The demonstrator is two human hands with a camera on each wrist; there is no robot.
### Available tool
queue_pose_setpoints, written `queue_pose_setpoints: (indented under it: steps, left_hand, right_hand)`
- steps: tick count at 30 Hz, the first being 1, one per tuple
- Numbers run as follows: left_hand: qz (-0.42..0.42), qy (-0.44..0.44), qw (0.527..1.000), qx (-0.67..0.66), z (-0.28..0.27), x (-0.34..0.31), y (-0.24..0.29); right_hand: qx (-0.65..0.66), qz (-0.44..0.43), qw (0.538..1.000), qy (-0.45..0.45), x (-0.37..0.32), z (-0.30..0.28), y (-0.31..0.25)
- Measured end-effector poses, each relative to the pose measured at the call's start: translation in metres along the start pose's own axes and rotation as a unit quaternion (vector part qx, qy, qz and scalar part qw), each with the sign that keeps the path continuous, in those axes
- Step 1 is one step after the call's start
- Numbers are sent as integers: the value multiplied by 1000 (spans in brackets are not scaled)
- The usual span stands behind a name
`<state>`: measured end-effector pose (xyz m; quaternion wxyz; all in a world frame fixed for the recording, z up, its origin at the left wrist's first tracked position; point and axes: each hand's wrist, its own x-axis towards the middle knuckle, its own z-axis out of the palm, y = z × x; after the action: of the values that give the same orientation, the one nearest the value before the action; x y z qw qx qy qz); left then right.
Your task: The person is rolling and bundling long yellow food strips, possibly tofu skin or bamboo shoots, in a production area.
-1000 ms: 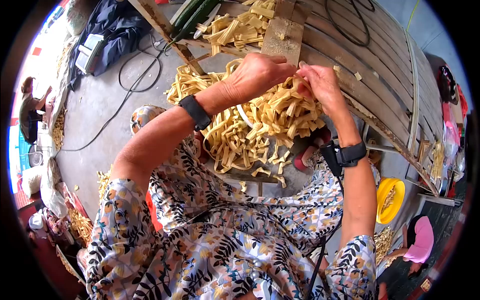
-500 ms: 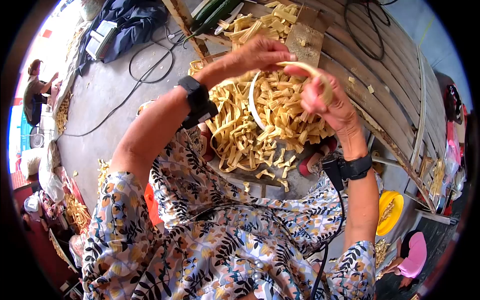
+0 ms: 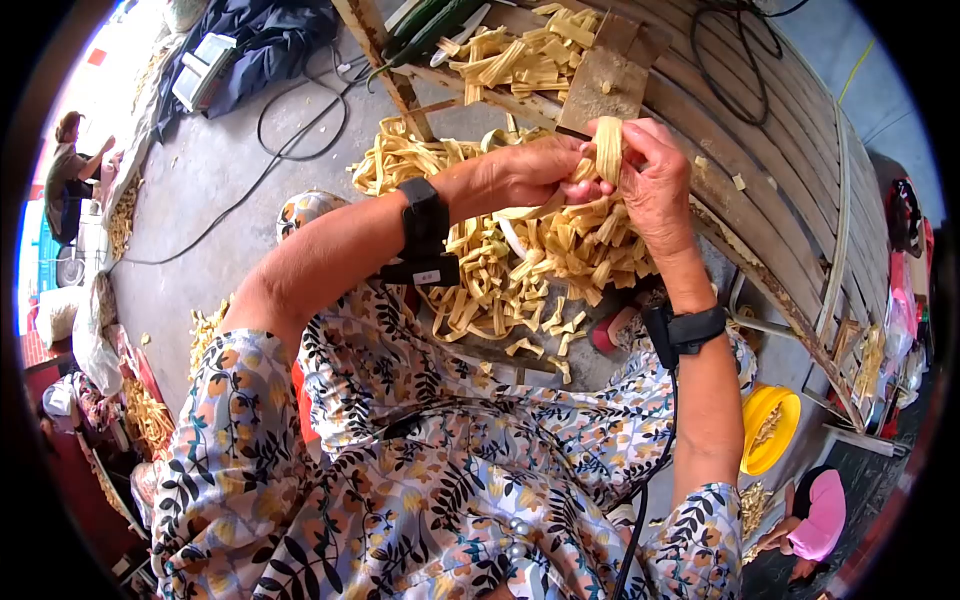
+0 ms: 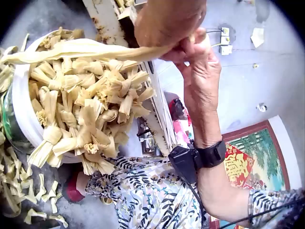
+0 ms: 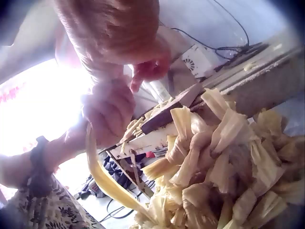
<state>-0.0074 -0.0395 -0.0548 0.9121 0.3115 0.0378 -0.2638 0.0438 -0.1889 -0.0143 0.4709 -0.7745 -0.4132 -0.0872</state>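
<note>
A pale yellow flat strip (image 3: pixel 609 150) is looped between the two hands above the pile. The left hand (image 3: pixel 535 168) pinches it, and a length of the strip (image 4: pixel 90 49) trails from that hand across the left wrist view. Thumb and fingers of the right hand (image 3: pixel 655 185) grip the loop close beside the left fingertips. In the right wrist view the strip (image 5: pixel 107 181) hangs down from the left hand (image 5: pixel 110 112). Knotted yellow pieces (image 4: pixel 86 105) are heaped in a white-rimmed container (image 4: pixel 23 107) below the hands.
A slatted wooden surface (image 3: pixel 740 150) with a small board (image 3: pixel 603 90) lies beyond the hands. Green cucumbers (image 3: pixel 430 28) and cut strips (image 3: pixel 530 60) lie at its left. A yellow bucket (image 3: pixel 768 430) stands at right; black cable (image 3: pixel 262 130) lies on the floor.
The hands have come together from their arched position half a second ago, and the strip now forms a loop at the right fingers. The left forearm has lowered and moved right.
</note>
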Motion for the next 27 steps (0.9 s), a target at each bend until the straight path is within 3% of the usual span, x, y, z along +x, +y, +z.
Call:
queue_pose_setpoints:
  steps: [1, 5, 7, 9, 10, 13, 14, 17, 18, 21, 22, 25, 26, 27]
  left_hand:
    - [42, 29, 999, 19, 1, 3, 1]
    - [211, 144, 955, 152, 17, 3, 9]
    - [279, 188, 902, 269, 29, -5, 13]
    - [296, 163, 886, 317, 23, -5, 14]
    - [299, 157, 876, 344, 22, -7, 14]
    - [295, 139, 818, 474, 20, -7, 14]
    - [292, 132, 789, 524, 19, -7, 14]
    - [252, 181, 769, 559, 20, -8, 10]
    - [243, 181, 779, 549, 19, -7, 11]
    - [218, 180, 808, 516, 16, -6, 16]
    - [204, 203, 859, 423, 16, -1, 12]
    - [176, 151, 955, 184, 30, -6, 11]
    - [124, 242, 931, 243, 51, -14, 17]
    - [137, 200, 933, 265, 46, -13, 17]
  right_hand:
    - [-124, -90, 987, 43, 2, -1, 4]
    - [-204, 2, 976, 70, 3, -7, -15]
    - [-88, 114, 989, 30, 2, -3, -9]
    - [96, 198, 975, -1, 4, 0, 3]
    - [136, 233, 962, -50, 4, 1, 19]
    - [159, 276, 946, -63, 4, 5, 13]
    - [90, 252, 961, -62, 3, 7, 14]
    - [-20, 215, 976, -33, -4, 10, 0]
    - [-24, 175, 984, -6, -5, 15, -2]
    - [100, 175, 978, 61, -4, 9, -2]
    - [139, 177, 970, 94, -3, 9, 5]
    - [315, 289, 892, 146, 5, -9, 10]
    - [318, 325, 873, 179, 8, -16, 12]
    - [361, 347, 845, 187, 10, -23, 19]
